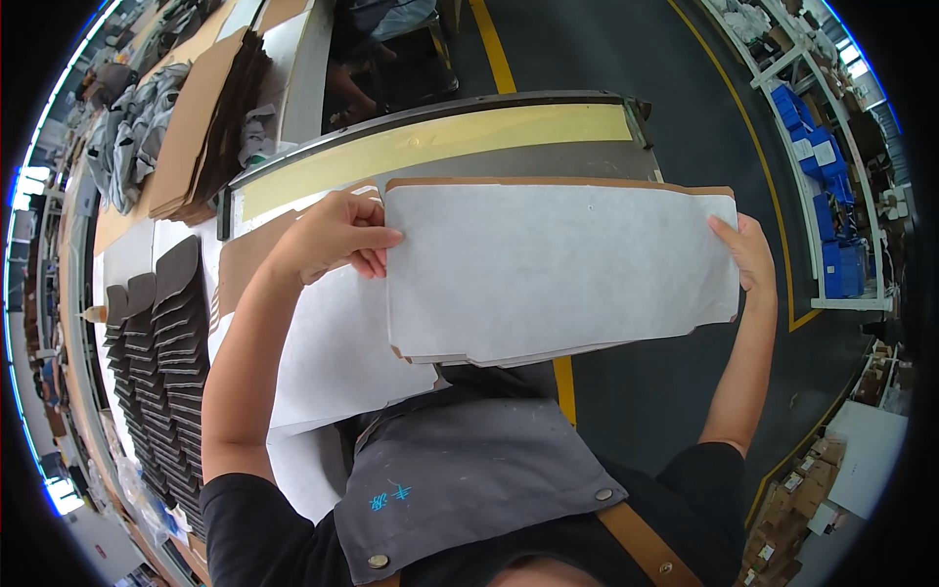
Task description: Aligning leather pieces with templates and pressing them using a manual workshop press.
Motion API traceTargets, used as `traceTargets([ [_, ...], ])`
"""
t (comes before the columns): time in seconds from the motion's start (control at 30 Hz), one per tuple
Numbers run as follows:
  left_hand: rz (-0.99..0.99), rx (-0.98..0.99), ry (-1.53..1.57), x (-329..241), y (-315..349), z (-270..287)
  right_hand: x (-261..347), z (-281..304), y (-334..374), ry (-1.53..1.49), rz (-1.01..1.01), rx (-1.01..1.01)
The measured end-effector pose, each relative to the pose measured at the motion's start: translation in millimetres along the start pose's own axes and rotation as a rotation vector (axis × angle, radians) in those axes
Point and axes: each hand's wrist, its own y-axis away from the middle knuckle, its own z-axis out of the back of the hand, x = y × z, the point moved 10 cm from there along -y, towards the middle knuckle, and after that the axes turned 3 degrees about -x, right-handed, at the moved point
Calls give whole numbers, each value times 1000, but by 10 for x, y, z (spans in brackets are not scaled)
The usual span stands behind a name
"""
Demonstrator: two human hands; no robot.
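Note:
A thin stack of white sheets (562,269) is held up in front of my body, roughly level. Brown shows along its far edge, and its corners are notched. My left hand (342,240) is closed at the stack's left edge, thumb at the rim and other fingers curled beside it. On the opposite short edge, my right hand (749,256) grips with the thumb on top; its other fingers are partly hidden. More white sheets (337,347) lie on the table below my left forearm, beside a brown piece (256,259).
Dark grey pieces (176,333) lie in overlapping rows at the left. Behind them stand stacked brown boards (201,127) and grey cloth (137,132). A framed panel with a yellow strip (440,147) lies ahead. Shelving with blue bins (831,196) stands far right, across the floor.

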Motion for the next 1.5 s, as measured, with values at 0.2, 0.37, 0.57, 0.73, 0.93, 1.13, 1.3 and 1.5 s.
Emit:
traceTargets([
  [0.2, 7, -54, -42, 141, 89, -10, -81, -79, -245, 222, 95, 7],
  [0.37, -228, -317, -454, 91, 378, 364, 279, -13, 39, 547, 303, -239],
  [0.57, -468, -388, -635, 248, 739, 383, 1249, -1286, 593, 595, 828, -98],
  [0.73, -417, -341, -637, 243, 657, 369, 1619, -2491, 1007, 442, 1042, 230],
  [0.93, -463, -436, -641, 245, 588, 417, 1822, -3262, 1312, 344, 1167, 394],
  [1.13, -560, -450, -656, 163, 567, 387, 1855, -3585, 1398, 387, 1222, 427],
  [1.3, -540, -382, -692, 155, 469, 370, 1888, -3715, 1430, 485, 1203, 472],
  [1.5, -666, -372, -572, -21, 771, 387, 1949, -3697, 1391, 474, 1121, 464],
])
